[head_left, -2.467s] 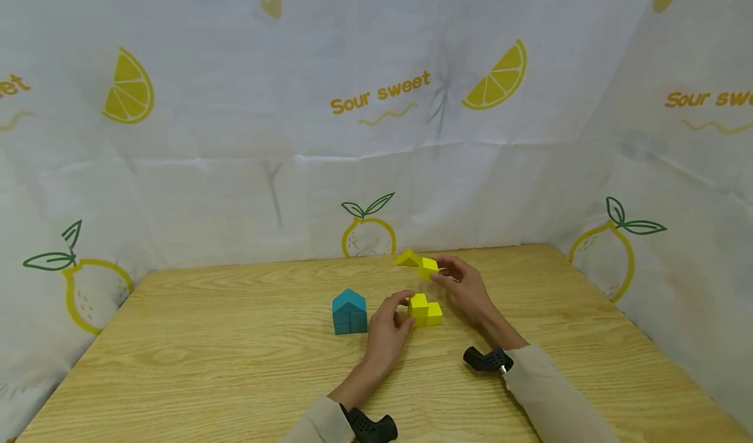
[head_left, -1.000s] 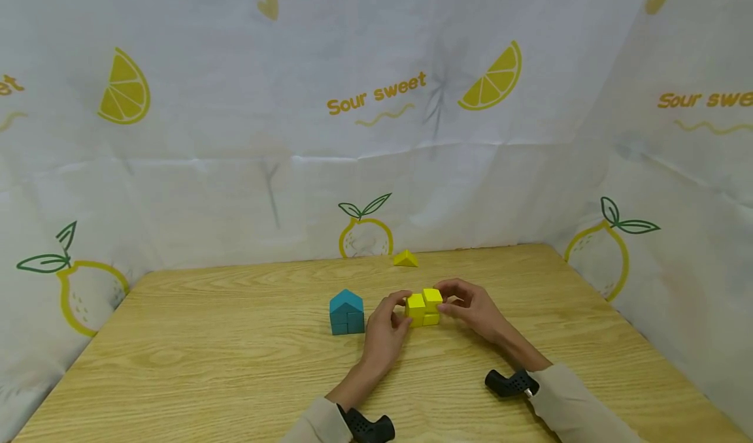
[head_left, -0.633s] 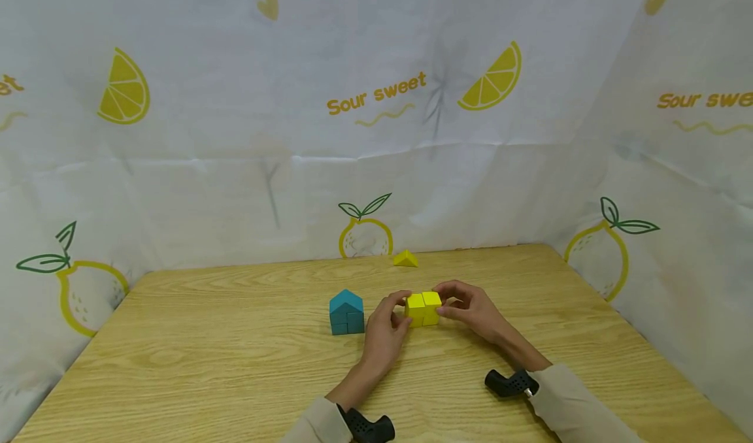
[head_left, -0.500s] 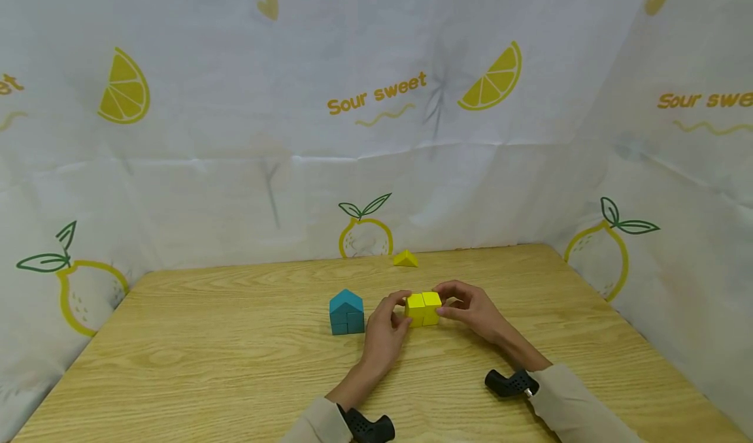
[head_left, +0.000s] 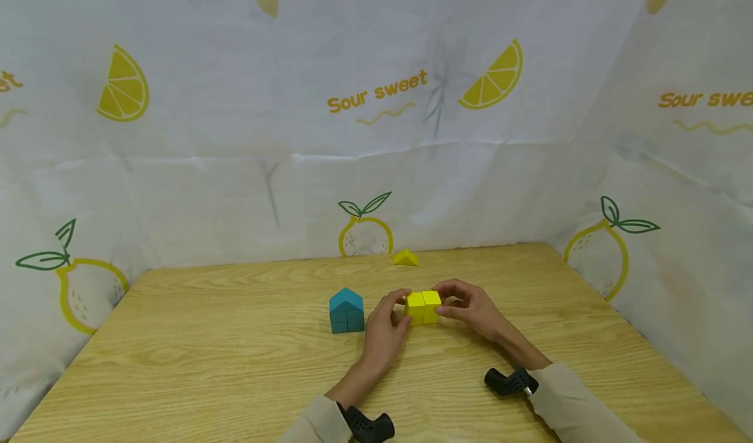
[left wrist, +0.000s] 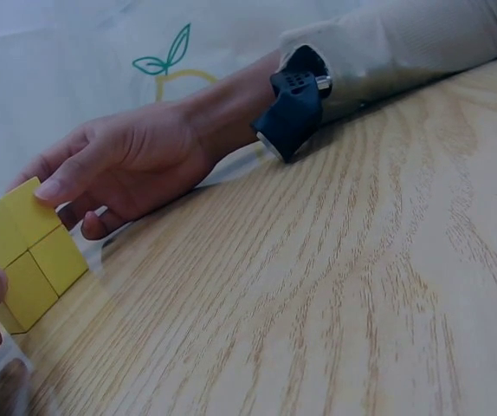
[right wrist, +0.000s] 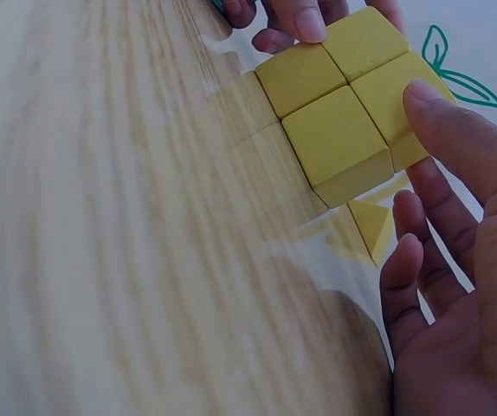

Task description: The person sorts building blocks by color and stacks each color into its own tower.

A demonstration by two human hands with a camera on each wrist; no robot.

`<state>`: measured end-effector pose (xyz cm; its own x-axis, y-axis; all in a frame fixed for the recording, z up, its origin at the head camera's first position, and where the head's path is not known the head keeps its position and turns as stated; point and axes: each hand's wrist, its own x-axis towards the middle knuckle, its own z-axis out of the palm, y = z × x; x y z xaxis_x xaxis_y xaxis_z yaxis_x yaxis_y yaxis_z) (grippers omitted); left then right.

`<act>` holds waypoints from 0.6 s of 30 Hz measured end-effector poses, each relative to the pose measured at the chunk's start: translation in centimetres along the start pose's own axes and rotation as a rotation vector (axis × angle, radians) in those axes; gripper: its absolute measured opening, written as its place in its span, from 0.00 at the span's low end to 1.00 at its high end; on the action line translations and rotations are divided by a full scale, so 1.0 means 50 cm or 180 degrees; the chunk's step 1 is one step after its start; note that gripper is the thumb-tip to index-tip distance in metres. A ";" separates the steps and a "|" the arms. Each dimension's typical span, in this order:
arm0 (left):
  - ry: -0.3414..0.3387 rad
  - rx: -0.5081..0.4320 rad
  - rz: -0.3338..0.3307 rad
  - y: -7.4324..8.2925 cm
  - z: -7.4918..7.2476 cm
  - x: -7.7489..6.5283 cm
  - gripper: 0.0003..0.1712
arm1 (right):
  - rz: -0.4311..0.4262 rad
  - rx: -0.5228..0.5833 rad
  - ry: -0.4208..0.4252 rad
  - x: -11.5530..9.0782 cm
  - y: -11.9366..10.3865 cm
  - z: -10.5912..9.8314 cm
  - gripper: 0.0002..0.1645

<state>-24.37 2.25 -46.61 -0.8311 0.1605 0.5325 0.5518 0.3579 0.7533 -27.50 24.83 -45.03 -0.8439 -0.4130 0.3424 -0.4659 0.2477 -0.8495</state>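
Observation:
Yellow cubes stand in a two-by-two block on the table, their faces nearly flush. My right hand pinches the upper right cube, its thumb on the front face in the right wrist view. From the other side my left hand grips the left column, thumb in front and fingers behind. Left of that hand stands a small blue house of blocks with a triangular roof piece on top. A yellow triangular block lies apart, behind the cubes.
The wooden table runs back to a white cloth printed with lemons, which also hangs at both sides. A black strap-like device sits at each wrist by the beige sleeves.
My right hand has brought its yellow cube from near the triangular block forward and down onto the lower right cube. My left hand has kept its hold; the last half second shows hardly any motion.

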 end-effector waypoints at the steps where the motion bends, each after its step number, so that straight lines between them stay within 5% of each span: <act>1: -0.0001 -0.0001 -0.0004 0.000 0.000 0.000 0.28 | 0.0002 -0.0002 -0.0001 0.000 0.000 0.000 0.20; 18: -0.0013 -0.0041 -0.0016 0.003 -0.002 -0.002 0.28 | 0.0149 -0.0047 0.0344 0.005 -0.023 -0.002 0.23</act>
<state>-24.20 2.21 -46.49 -0.8342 0.1626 0.5270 0.5483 0.3468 0.7610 -27.21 24.54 -43.90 -0.8882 -0.3040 0.3445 -0.4285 0.2777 -0.8598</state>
